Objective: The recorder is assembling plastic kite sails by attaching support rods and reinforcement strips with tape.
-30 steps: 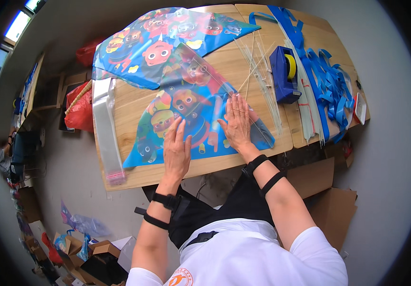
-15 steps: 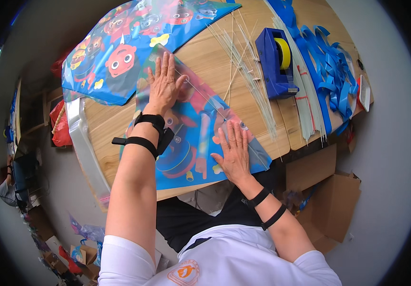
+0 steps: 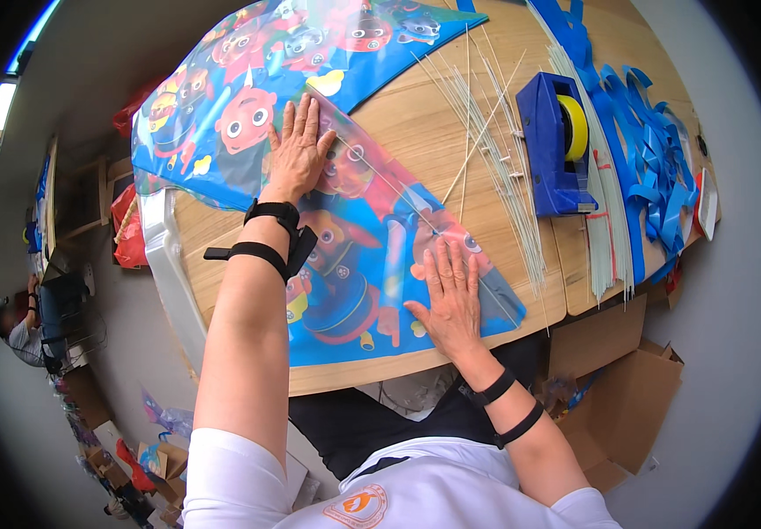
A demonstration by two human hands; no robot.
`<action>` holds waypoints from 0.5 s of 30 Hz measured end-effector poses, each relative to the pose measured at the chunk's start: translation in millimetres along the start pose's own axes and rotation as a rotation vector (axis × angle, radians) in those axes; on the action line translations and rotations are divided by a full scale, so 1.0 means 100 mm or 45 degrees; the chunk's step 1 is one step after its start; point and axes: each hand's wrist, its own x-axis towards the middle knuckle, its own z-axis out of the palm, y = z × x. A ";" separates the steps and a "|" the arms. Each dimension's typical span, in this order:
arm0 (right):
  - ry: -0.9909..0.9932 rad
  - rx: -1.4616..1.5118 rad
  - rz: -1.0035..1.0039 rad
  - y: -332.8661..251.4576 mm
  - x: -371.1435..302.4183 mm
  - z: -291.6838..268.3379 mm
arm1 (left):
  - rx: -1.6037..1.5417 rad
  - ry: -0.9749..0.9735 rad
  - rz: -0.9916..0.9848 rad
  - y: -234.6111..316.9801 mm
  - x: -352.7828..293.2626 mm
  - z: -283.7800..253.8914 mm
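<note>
A blue plastic sheet (image 3: 372, 331) with cartoon figures, like a kite sail, lies on the wooden table in front of me. Its right side is a slanting, see-through band with a thin pale rod (image 3: 408, 201) running along it. My left hand (image 3: 299, 152) rests flat near the sheet's far tip, fingers stretched out, holding nothing. Lower along the slanting edge, my right hand (image 3: 453, 300) is pressed flat with its fingers extended. Beyond my left hand spreads a second, larger sheet (image 3: 248, 119) of the same print, partly beneath the near one.
A blue tape dispenser (image 3: 544, 150) with yellow tape stands at the right, beside loose thin rods (image 3: 491, 150). Further right lie bundled rods (image 3: 608, 234) and tangled blue ribbon (image 3: 658, 176). Clear plastic strips (image 3: 173, 264) hang over the left edge. An open cardboard box (image 3: 627, 410) sits below.
The whole view has shifted, so the table sits further right and lower. My left hand has slid slightly left across the sheet, away from the rod. My right hand stays flat near the lower corner.
</note>
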 end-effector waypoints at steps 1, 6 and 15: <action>0.003 0.005 -0.011 0.01 -0.07 -0.02 | 0.002 -0.004 -0.003 0.00 0.00 -0.01; -0.085 -0.085 0.119 0.16 -0.64 -0.20 | 0.036 -0.051 -0.002 0.03 0.00 -0.06; -0.093 -0.177 0.289 0.10 -1.17 -0.56 | 0.119 0.278 -0.067 -0.03 -0.22 -0.32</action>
